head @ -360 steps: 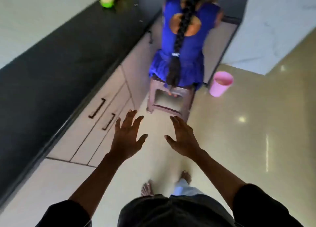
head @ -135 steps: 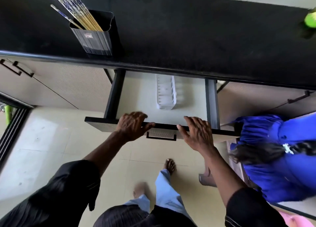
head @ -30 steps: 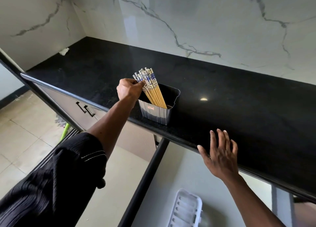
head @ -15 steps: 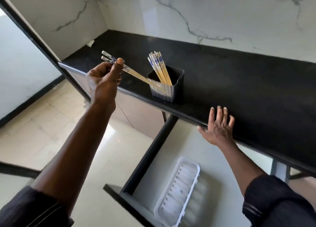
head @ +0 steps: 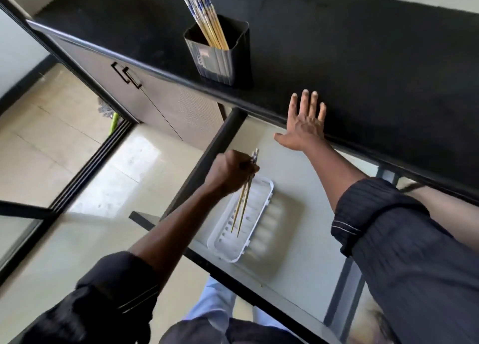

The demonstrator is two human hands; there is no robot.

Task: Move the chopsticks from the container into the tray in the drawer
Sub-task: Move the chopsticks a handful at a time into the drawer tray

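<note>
First pair over the tray, the rest still to move

The left hand (head: 228,171) was closed on a pair of chopsticks (head: 242,205), tips pointing down over the white tray (head: 261,209) in the open drawer (head: 305,242); the tray looked empty, the bundle of chopsticks (head: 204,17) stood in the container (head: 220,56) beyond the tray, and the right hand (head: 302,126) lay flat and open on the counter edge (head: 363,149).

Glossy black stone-like countertop (head: 363,58); white plastic tray (head: 228,250); wooden-looking chopsticks (head: 242,206); ribbed, shiny container (head: 220,61).
</note>
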